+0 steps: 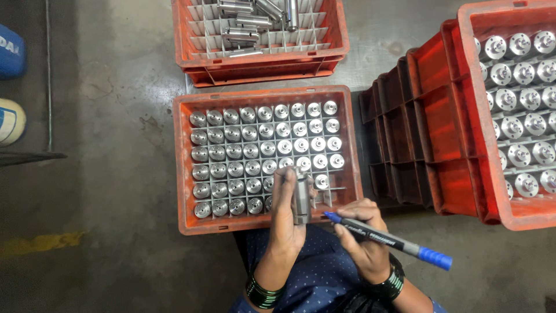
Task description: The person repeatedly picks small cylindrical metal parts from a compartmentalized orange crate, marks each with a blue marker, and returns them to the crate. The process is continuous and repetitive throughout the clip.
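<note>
Your left hand [288, 217] is closed around a metal cylinder [300, 197], fingers wrapped behind it and thumb on its side, holding it upright over the near edge of the middle orange crate [180, 168]. The cylinder stands above your palm, its upper end level with the crate's last rows and its lower end just past the crate's near wall. Your right hand [364, 235] is curled shut around a blue marker pen [389, 240], gripped near the front of its barrel. The pen's tip points toward the lower end of the cylinder and sits just beside it; whether it touches the metal cannot be told. The capped back end of the pen sticks out to the right of the crate's near corner.

Inside the middle crate, grid cells hold rows of upright metal parts [249, 150]. Your left hand and the cylinder cover several cells at the near right, so their contents are hidden. A second orange crate [200, 61] beyond the middle one is cut off at the top; loose cylinders lie across its dividers. Right of the middle crate, a stack of orange crates [446, 122] runs off the frame's edge. Green bangles [262, 293] ring your left wrist.
</note>
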Available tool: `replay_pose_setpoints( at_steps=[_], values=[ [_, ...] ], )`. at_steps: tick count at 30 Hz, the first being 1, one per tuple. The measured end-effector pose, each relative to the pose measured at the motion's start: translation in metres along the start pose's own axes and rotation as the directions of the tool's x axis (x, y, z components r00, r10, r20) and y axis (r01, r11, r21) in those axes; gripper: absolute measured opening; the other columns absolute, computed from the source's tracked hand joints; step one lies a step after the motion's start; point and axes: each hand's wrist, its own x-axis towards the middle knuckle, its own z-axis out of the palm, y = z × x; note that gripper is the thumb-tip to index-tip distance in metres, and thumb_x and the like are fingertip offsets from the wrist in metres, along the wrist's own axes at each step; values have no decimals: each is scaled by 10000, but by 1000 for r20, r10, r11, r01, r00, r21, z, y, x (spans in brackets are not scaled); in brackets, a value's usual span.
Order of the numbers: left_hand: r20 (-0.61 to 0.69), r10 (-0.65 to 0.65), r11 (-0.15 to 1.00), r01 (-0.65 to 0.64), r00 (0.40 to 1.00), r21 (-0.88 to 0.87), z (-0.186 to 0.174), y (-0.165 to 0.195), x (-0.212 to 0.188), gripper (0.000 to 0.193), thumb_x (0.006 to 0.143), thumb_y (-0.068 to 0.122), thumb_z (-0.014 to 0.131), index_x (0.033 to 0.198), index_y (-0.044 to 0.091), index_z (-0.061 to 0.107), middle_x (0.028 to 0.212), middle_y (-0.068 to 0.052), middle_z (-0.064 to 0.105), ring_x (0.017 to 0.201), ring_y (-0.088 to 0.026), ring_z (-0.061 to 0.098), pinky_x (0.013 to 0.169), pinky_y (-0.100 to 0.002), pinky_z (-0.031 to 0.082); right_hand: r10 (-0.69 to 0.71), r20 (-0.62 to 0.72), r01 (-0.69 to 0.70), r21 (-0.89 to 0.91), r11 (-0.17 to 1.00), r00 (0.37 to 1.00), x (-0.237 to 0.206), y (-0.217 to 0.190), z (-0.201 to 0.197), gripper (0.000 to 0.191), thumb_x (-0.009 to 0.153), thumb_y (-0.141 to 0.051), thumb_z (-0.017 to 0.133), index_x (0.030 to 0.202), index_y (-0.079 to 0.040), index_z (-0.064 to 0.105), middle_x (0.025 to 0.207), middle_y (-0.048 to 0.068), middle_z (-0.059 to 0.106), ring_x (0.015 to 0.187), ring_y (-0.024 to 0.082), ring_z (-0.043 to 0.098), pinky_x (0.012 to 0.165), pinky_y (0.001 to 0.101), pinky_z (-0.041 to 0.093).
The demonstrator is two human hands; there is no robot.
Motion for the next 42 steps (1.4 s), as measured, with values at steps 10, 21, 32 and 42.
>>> replay_pose_setpoints(
  at_steps=[10,21,32,42],
  values=[
    [35,63,995,-66,997,80,10,2,-5,257,944,285,646,1063,73,560,871,-26,590,807,-119,608,726,-266,529,-269,110,290,-308,906,957,41,-17,10,299,839,-94,743,1077,-105,561,872,-9,696,790,163,634,801,357,427],
    [17,-51,998,50,999,37,15,-6,0,410,1009,454,578,1052,46,589,837,-70,638,779,-159,661,696,-280,548,-261,130,290,-337,896,957,42,-14,-8,290,783,-90,730,1016,-106,558,871,34,695,803,210,653,822,390,434],
    [18,-60,990,58,998,125,13,-24,7,412,1029,483,522,1053,75,577,840,-73,663,766,-158,659,684,-288,550,-239,79,251,-343,905,968,33,3,-14,285,790,-76,743,1008,-103,562,907,32,707,824,220,655,834,384,455],
    [375,204,625,-416,904,660,3,-49,45,335,934,186,758,1163,66,544,1085,-129,677,993,-224,687,883,-343,568,-112,-182,76,-195,978,977,14,13,-44,279,843,-42,720,1070,-50,557,984,106,660,913,210,639,841,338,513]
  ],
)
